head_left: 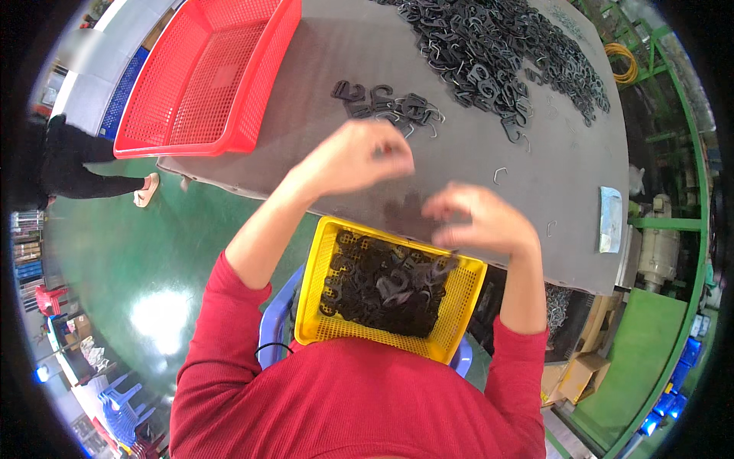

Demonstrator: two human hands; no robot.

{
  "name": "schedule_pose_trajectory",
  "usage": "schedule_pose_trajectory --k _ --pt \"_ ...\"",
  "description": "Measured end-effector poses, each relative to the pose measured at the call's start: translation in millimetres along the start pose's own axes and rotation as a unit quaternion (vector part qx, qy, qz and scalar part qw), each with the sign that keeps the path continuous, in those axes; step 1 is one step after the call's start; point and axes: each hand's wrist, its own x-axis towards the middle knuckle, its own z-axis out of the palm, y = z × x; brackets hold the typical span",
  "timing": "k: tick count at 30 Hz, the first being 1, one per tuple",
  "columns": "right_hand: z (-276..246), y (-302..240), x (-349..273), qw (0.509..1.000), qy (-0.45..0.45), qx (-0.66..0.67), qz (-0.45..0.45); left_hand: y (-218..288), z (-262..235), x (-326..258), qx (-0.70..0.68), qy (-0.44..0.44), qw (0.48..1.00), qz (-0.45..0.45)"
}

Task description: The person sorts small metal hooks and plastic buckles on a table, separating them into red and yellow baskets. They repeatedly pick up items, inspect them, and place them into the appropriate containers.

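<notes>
Green floor (206, 245) and a grey desk (306, 107) make the background in the head view. At the far right of the desk lies a big heap of black hooks (489, 57). A smaller group (413, 107) lies just beyond the left hand (359, 157), perhaps kept apart to be easy to reach. This hand is over the desk with curled, blurred fingers, so I cannot tell if something is clamped in it. The right hand (485, 218) is over the near edge, its fingers and thumb apart. Below, a yellow basket (310, 306) with black pieces (367, 287) rests close to the body, seemingly on a blue seat (271, 327), probably so both hands reach it. At far left stands a red basket (202, 92), maybe placed aside from the arms.
</notes>
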Motion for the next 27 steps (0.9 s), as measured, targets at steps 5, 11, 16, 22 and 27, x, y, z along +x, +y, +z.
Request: schedule_pose_trajectory --k 5,11,16,22,27 --pt "-19.5 31.0 89.7 0.904 0.336 -0.263 -0.019 -67.5 2.6 46.2 0.303 0.162 0.939 0.032" --pt "-51.0 66.3 126.9 0.847 0.440 -0.289 -0.078 -85.7 -27.2 68.9 0.213 0.171 0.962 0.016" --pt "-82.4 77.9 102.5 0.836 0.393 0.381 0.052 -74.4 -33.8 74.7 0.128 0.088 0.986 -0.067" --pt "-82.9 71.6 123.1 0.865 0.317 0.366 0.128 -83.2 -52.2 79.3 0.096 0.184 0.977 -0.044" --pt "-66.0 38.4 188.6 0.931 0.307 -0.121 0.157 -95.1 -64.7 57.1 -0.492 0.207 0.834 -0.143"
